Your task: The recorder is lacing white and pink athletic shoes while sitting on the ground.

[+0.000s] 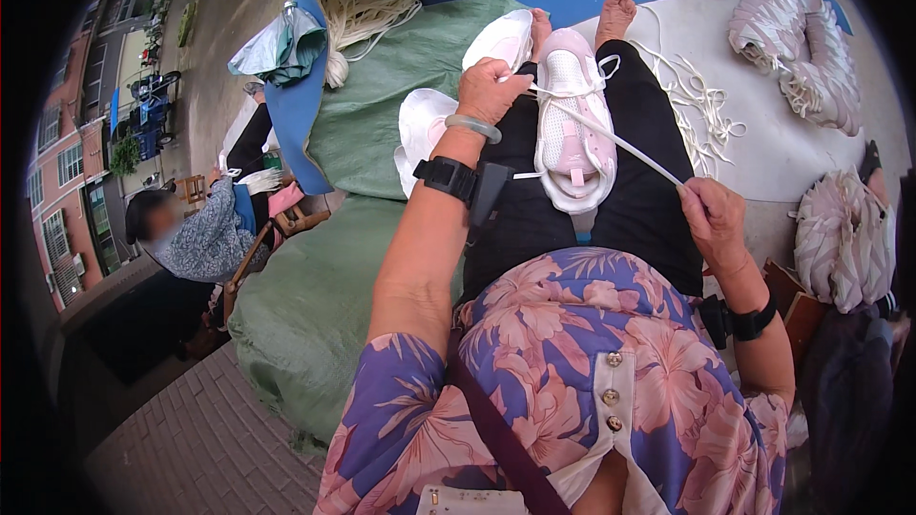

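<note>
A white and pink sneaker upper (575,138) lies on my thighs, toe end toward my bare feet; I see no sole on it. White lace crosses its throat in part. At its far left side my left hand (489,91) is closed in a pinch on the lace. To the right and nearer me, my right hand (713,217) pinches the other lace end. That shoelace (641,153) runs taut from the upper to my right fingers. Beside my left wrist lie white shoe pieces (420,129), with another (501,38) beyond my left hand.
Loose white laces (701,110) lie right of my legs. A lace bundle (358,24) rests at the far left on green sheeting (401,38). Stacked white uppers (797,48) and a wrapped bundle (840,243) stand at the right. Another person (215,229) sits at the left.
</note>
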{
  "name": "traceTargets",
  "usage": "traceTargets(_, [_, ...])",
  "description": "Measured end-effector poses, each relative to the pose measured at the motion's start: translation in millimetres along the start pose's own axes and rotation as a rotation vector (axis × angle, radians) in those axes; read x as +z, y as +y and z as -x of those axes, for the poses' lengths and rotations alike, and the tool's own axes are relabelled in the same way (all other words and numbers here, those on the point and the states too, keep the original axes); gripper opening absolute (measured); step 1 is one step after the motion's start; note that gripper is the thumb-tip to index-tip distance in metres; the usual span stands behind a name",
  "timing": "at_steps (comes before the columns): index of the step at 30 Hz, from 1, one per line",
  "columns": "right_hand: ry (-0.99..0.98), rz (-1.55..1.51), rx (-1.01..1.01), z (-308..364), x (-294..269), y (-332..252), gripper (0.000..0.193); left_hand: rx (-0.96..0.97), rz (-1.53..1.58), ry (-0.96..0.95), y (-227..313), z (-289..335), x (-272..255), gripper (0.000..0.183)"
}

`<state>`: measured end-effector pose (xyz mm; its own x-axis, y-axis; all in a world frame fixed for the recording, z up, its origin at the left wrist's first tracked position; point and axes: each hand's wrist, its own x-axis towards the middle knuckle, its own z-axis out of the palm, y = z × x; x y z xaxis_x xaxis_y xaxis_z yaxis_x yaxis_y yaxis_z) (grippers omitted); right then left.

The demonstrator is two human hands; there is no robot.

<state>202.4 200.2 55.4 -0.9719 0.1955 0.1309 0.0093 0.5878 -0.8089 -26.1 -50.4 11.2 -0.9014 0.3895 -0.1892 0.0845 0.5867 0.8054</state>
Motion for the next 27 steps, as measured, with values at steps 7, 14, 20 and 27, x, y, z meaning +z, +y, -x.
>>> traceTargets(7, [0.022, 0.109, -0.112, 29.0, -33.9, -3.9, 0.003, -0.286, 0.578, -0.263, 1.3, 7.6, 6.2, 0.013])
traceTargets(14, [0.075, 0.173, 0.019, 57.0, -68.2, -5.4, 0.006, 0.085, 0.064, -0.342, -16.1, -1.5, 22.4, 0.020])
traceTargets(20, [0.034, 0.102, 0.274, 65.0, -72.2, -1.2, 0.014, 0.013, 0.177, -0.331, -15.8, -8.6, 22.4, 0.019])
traceTargets(27, [0.012, 0.116, 0.331, 69.3, -82.1, -4.8, 0.018, 0.065, 0.081, -0.322, -17.8, -4.9, 28.4, 0.020])
